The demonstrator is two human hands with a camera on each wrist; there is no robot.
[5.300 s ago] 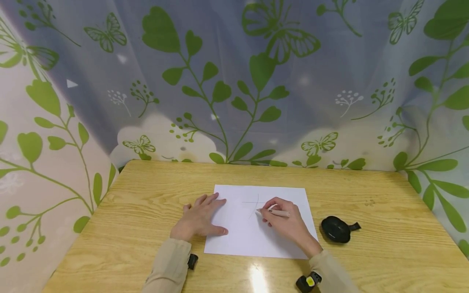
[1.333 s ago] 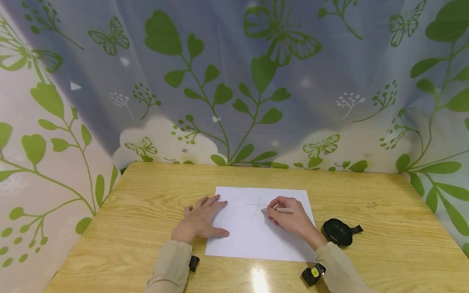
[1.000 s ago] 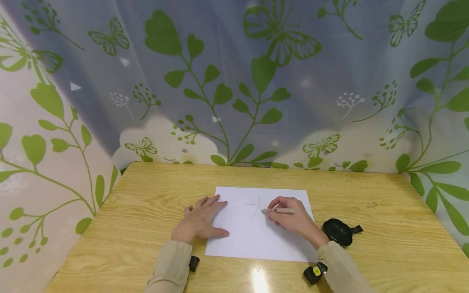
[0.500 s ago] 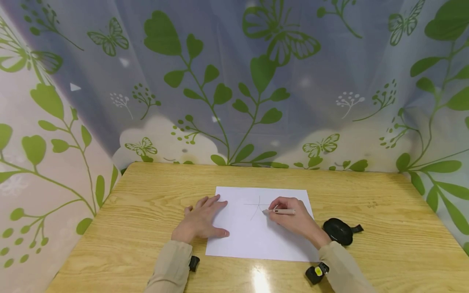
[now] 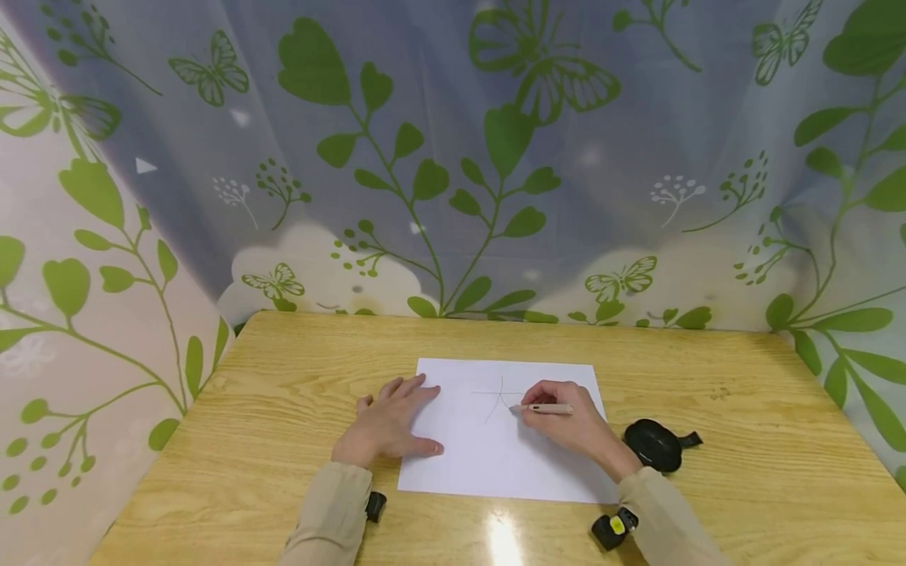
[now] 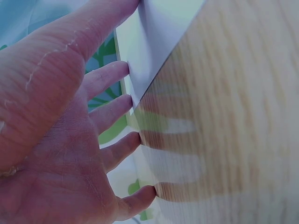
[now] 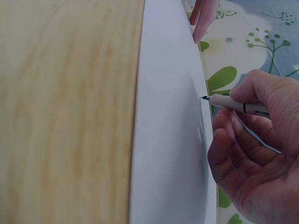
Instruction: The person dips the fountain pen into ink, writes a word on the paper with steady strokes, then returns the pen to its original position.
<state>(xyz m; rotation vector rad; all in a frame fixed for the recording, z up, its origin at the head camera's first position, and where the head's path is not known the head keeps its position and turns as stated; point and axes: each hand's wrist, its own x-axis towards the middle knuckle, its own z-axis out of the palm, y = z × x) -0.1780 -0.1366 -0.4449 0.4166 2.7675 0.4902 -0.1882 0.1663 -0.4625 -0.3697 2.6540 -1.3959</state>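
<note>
A white sheet of paper point(image 5: 467, 472) lies on the wooden table, bearing thin pen lines point(image 5: 488, 393) that cross near its top middle. My right hand point(image 5: 569, 420) pinches a pale fountain pen point(image 5: 555, 409) between thumb and fingers. In the right wrist view the pen's point(image 7: 226, 102) dark nib is right at the paper point(image 7: 168, 121). My left hand point(image 5: 382, 428) rests spread over the paper's left edge. The left wrist view has its thumb over the paper point(image 6: 154, 32) and several fingertips on the table beyond the corner.
A small black oval case point(image 5: 653, 446) with a short strap sits right of the paper, beside the right forearm. Black devices are worn at both wrists, the right one point(image 5: 610, 530) with a yellow spot. A patterned curtain point(image 5: 453, 196) hangs behind and beside the wooden table point(image 5: 318, 338).
My right hand and the pen have moved slightly right and down, and a short slanting stroke now runs down to the right from the crossing lines. The left hand stays put.
</note>
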